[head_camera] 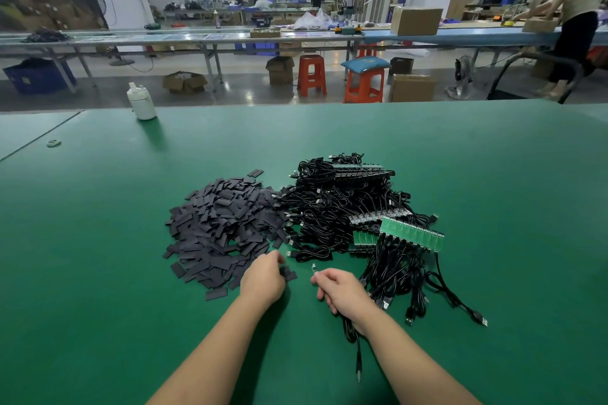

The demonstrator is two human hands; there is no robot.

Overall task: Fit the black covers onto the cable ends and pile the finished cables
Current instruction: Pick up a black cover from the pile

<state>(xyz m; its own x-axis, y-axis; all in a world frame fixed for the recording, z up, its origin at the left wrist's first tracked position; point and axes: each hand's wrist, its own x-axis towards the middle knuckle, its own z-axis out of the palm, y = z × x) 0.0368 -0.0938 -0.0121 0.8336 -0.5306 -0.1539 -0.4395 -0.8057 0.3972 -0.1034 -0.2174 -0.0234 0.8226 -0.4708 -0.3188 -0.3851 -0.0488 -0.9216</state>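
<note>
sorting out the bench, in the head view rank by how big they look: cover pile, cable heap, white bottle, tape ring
1-2. cable heap and cover pile: alike, not ranked
3. white bottle, farther off, so unsure
4. tape ring

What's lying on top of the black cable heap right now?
A green board strip rests on the cable heap's right side, another darker strip at its far edge. Anything beneath the cables is hidden.

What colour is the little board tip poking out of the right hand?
Green, on the board tip above the right hand, in the head view.

Matt black covers (223,227) on smooth green table (329,135).
</note>
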